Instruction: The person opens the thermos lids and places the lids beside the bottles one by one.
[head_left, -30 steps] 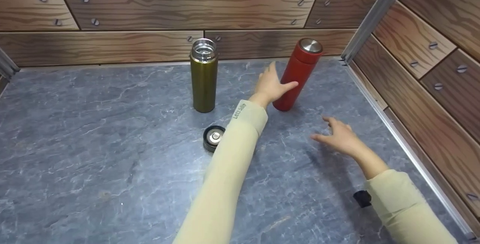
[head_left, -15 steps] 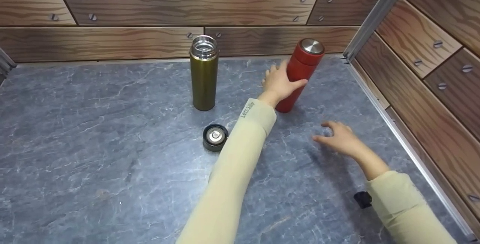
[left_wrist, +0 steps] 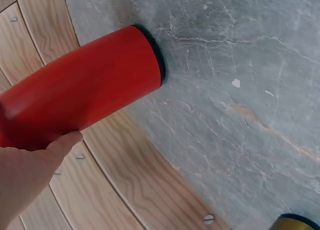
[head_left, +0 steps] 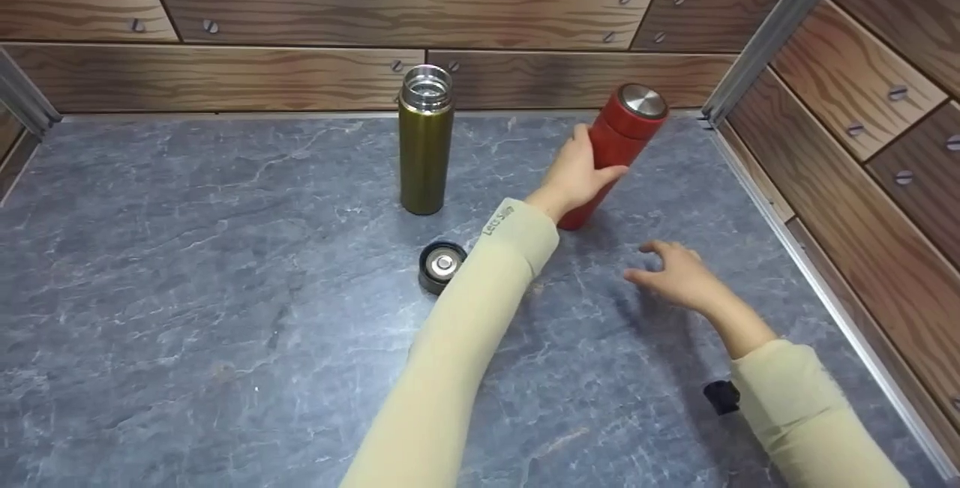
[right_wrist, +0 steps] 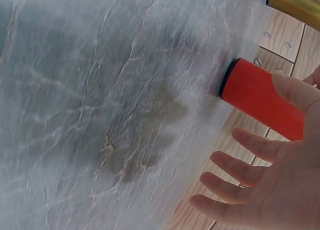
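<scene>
My left hand (head_left: 576, 173) grips the upper body of a red thermos flask (head_left: 616, 145) with a silver-topped lid in place. In the left wrist view the red flask (left_wrist: 100, 79) shows its dark base, and the hand (left_wrist: 35, 170) wraps its side. Lower and to the right, my right hand (head_left: 679, 275) hovers over the table with spread fingers, holding nothing. An olive-gold thermos flask (head_left: 425, 154) stands upright without a lid, its steel mouth showing. In front of it a black screw lid (head_left: 441, 266) lies inside up, partly hidden by the left sleeve.
The grey marbled table (head_left: 187, 263) ends at a wood-patterned back wall (head_left: 300, 8) and a right side wall (head_left: 840, 151) edged with metal strips. A small black object (head_left: 722, 396) shows by the right sleeve.
My left hand has moved right from beside the red flask and taken hold of it. The red flask now leans slightly more to the right. The right hand stays nearly still.
</scene>
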`<action>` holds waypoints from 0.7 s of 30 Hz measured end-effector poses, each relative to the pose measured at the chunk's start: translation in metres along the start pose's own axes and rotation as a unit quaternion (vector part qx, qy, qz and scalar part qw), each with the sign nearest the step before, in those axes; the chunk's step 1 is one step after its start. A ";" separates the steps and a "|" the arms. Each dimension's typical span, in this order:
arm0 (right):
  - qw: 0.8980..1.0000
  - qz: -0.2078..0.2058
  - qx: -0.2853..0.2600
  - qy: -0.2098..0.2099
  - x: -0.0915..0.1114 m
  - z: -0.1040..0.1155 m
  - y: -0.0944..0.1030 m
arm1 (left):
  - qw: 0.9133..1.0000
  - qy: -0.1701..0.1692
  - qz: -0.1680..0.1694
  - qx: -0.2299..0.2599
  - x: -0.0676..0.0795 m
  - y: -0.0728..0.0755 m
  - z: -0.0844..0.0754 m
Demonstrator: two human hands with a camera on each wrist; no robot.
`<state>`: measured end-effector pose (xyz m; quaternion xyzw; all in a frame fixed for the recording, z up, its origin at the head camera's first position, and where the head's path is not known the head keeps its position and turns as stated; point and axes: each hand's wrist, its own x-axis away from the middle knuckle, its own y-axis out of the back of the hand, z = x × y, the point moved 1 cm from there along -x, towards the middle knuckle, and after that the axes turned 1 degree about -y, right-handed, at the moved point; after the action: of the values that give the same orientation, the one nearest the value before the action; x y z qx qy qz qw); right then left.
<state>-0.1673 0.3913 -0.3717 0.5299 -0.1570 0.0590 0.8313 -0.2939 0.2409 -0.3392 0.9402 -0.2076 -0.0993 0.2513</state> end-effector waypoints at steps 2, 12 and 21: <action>1.000 -0.003 -0.001 0.004 0.001 0.002 -0.001 | 1.000 -0.006 -0.003 0.006 0.002 0.004 0.000; 1.000 -0.001 -0.004 0.009 0.003 0.015 0.002 | 0.999 -0.027 -0.014 0.027 0.011 0.030 -0.002; 1.000 -0.009 -0.005 0.021 0.007 0.029 -0.002 | 0.999 -0.025 -0.015 0.017 0.025 0.043 0.009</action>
<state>-0.1661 0.3641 -0.3602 0.5259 -0.1353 0.0623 0.8374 -0.2885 0.1925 -0.3271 0.9446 -0.2011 -0.1230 0.2284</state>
